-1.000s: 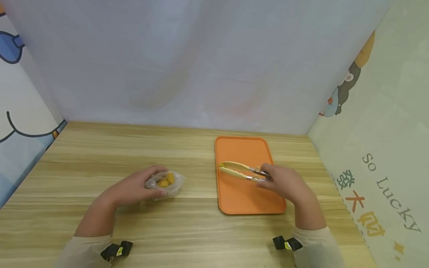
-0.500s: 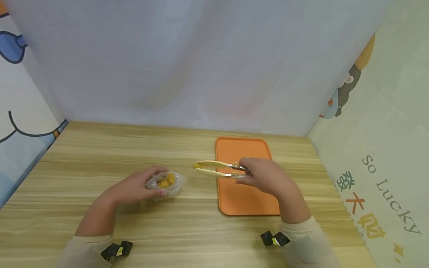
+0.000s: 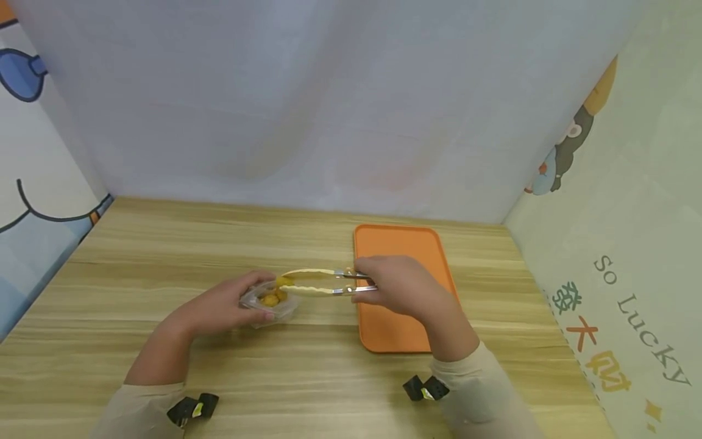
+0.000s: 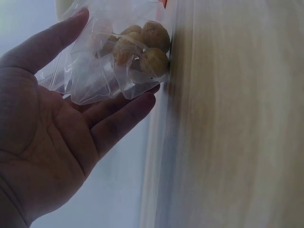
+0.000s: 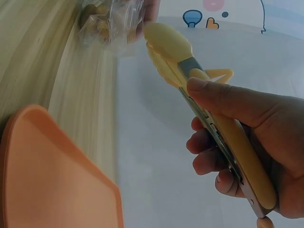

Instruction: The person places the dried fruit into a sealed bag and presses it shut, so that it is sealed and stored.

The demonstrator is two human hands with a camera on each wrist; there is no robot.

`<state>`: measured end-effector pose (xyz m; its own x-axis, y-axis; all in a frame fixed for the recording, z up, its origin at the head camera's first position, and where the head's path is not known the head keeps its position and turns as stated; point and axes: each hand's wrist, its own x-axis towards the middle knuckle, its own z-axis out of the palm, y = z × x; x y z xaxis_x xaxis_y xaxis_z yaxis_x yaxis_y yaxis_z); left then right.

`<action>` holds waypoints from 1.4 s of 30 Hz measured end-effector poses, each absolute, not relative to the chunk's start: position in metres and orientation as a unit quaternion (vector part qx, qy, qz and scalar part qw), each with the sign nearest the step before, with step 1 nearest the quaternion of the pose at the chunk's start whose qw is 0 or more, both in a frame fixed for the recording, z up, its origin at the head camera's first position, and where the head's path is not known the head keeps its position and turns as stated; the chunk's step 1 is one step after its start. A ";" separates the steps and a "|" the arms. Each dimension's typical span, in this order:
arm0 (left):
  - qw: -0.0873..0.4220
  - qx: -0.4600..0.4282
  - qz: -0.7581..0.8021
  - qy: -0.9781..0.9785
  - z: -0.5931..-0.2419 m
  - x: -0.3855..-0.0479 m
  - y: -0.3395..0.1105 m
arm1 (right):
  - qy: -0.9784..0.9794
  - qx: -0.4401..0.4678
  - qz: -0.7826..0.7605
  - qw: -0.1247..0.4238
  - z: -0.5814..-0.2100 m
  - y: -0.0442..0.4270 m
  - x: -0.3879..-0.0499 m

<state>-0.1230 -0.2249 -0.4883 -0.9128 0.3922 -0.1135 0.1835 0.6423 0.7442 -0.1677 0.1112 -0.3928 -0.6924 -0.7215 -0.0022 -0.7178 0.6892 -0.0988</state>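
Note:
My left hand holds open a clear plastic bag, its thumb on one side and fingers on the other. Several round yellow-brown balls lie inside the bag, low against the table. My right hand grips a pair of tongs with cream-yellow heads and metal arms, thumb on one arm and fingers curled round the other. In the head view the tongs' tips are over the bag's mouth, with a yellow ball at them. Whether that ball touches those in the bag cannot be told.
An orange tray lies on the wood-grain table, below and behind my right hand. A pale cloth wall stands along the table's far edge. Printed panels flank the table left and right.
My right hand has moved left with the tongs, from over the tray to the bag's mouth, a yellow ball at their tips. My left hand and the bag have stayed in place.

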 end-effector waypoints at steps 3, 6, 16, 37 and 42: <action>0.136 0.159 0.390 0.896 -0.487 -0.124 -0.224 | 0.918 -0.393 -0.038 0.024 -0.392 0.105 -0.166; 0.137 0.159 0.389 0.897 -0.486 -0.124 -0.223 | 0.920 -0.390 -0.037 0.030 -0.391 0.101 -0.165; 0.126 0.169 0.377 0.902 -0.485 -0.128 -0.221 | 0.922 -0.381 -0.055 0.044 -0.391 0.098 -0.163; 0.119 0.168 0.383 0.901 -0.487 -0.125 -0.222 | 0.940 -0.308 -0.125 0.068 -0.395 0.144 -0.171; 0.124 0.164 0.384 0.900 -0.486 -0.124 -0.223 | 0.945 -0.272 -0.161 0.088 -0.395 0.162 -0.173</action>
<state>-0.1240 -0.2227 -0.4858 -0.9159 0.3895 -0.0970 0.1997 0.6518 0.7317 -0.1734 0.1616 -0.3948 -0.8368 -0.5418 -0.0795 -0.4849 0.8006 -0.3522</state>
